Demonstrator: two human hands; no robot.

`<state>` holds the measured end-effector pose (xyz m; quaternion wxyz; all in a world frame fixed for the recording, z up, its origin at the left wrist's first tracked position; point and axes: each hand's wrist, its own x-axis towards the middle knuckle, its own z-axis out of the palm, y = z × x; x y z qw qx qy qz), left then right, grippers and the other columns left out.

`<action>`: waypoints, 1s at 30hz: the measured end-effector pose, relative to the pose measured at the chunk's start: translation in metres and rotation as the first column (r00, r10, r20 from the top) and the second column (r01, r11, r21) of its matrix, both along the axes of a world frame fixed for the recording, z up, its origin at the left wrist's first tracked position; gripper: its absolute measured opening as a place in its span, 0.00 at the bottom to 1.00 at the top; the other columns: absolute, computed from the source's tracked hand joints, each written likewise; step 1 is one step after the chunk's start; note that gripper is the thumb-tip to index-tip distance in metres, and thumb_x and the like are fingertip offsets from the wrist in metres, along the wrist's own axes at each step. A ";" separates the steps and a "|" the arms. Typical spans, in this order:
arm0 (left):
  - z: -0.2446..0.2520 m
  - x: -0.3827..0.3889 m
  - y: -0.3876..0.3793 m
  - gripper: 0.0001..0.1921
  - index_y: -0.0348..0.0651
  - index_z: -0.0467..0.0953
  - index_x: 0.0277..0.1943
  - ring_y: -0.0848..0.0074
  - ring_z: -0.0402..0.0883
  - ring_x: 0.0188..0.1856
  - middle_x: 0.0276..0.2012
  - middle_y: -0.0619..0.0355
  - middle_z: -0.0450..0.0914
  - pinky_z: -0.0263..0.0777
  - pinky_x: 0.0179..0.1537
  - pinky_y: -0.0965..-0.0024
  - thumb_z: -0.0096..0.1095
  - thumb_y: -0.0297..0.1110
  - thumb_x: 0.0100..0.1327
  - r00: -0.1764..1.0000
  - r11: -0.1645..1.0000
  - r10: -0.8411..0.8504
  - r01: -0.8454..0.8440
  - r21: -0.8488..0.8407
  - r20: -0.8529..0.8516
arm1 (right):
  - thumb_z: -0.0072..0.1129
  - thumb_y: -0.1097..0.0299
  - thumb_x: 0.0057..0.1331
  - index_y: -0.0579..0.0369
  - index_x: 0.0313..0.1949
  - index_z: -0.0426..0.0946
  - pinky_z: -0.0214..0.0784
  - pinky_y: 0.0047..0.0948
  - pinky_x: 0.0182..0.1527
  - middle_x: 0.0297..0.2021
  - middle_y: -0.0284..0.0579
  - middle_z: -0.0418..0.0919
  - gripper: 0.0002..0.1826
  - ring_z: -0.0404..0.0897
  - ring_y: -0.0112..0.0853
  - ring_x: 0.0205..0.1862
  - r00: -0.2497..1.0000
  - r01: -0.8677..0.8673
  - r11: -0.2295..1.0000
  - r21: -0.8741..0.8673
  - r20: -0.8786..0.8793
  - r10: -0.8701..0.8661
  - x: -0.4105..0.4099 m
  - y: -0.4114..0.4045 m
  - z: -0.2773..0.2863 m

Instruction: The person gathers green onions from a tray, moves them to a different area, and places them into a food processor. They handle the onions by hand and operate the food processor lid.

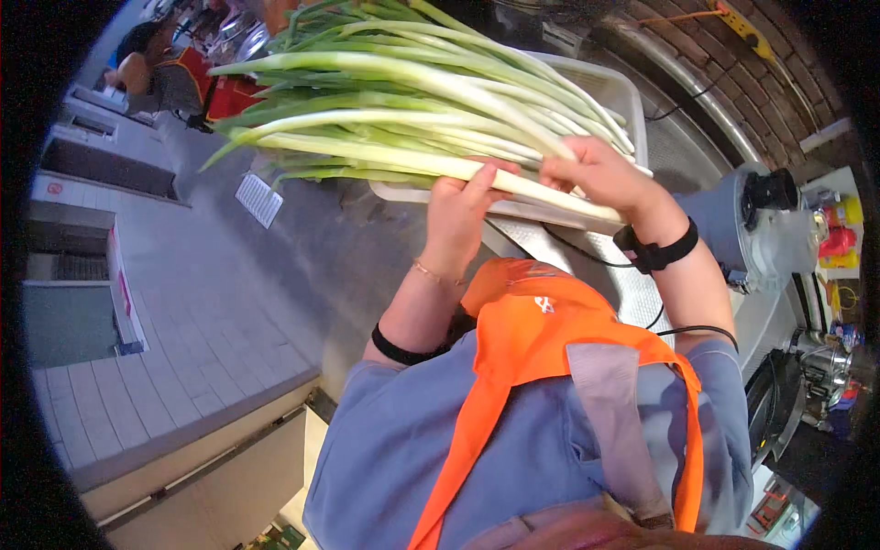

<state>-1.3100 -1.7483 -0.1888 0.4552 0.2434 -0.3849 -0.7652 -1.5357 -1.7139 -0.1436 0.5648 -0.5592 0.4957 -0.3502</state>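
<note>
Long green onions (412,82) lie heaped in a white plastic crate (636,103), their white ends to the right and their green tops hanging over its left side. My left hand (464,206) grips the stalk of one green onion (543,192) that lies nearest my body, above the crate's near rim. My right hand (601,172), closer to the root ends, has its fingers closed around the white part of another stalk (474,89). Part of each stalk is hidden by the fingers.
A grey bucket-like container (711,213) stands right of the crate on a metal surface (643,295). A black cable runs near my right arm. At the upper left is another person (165,75). A brick wall (756,89) rises at the upper right.
</note>
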 end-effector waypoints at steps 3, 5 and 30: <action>0.009 0.011 0.004 0.10 0.33 0.77 0.49 0.65 0.84 0.49 0.45 0.47 0.84 0.80 0.53 0.60 0.56 0.33 0.74 0.987 0.992 0.120 -0.115 -0.055 0.105 | 0.57 0.62 0.75 0.58 0.42 0.78 0.68 0.18 0.32 0.28 0.31 0.80 0.11 0.76 0.15 0.29 0.972 0.201 0.976 -0.079 -0.110 -0.209 -0.036 0.015 0.014; 0.008 0.019 0.003 0.09 0.33 0.78 0.47 0.66 0.85 0.47 0.44 0.47 0.84 0.82 0.50 0.64 0.56 0.30 0.74 0.969 0.974 0.221 -0.214 -0.074 0.110 | 0.57 0.62 0.74 0.58 0.40 0.78 0.67 0.22 0.31 0.25 0.30 0.78 0.11 0.75 0.18 0.27 0.908 0.261 0.929 -0.264 -0.260 -0.329 -0.046 0.033 0.028; 0.021 0.136 0.019 0.07 0.34 0.75 0.44 0.75 0.80 0.30 0.34 0.51 0.82 0.80 0.33 0.73 0.57 0.30 0.75 0.753 0.801 0.597 -0.541 -0.257 0.275 | 0.55 0.69 0.75 0.62 0.43 0.76 0.50 0.18 0.21 0.20 0.27 0.66 0.08 0.60 0.14 0.18 0.610 0.768 0.549 -0.328 0.116 -0.784 -0.085 0.137 0.002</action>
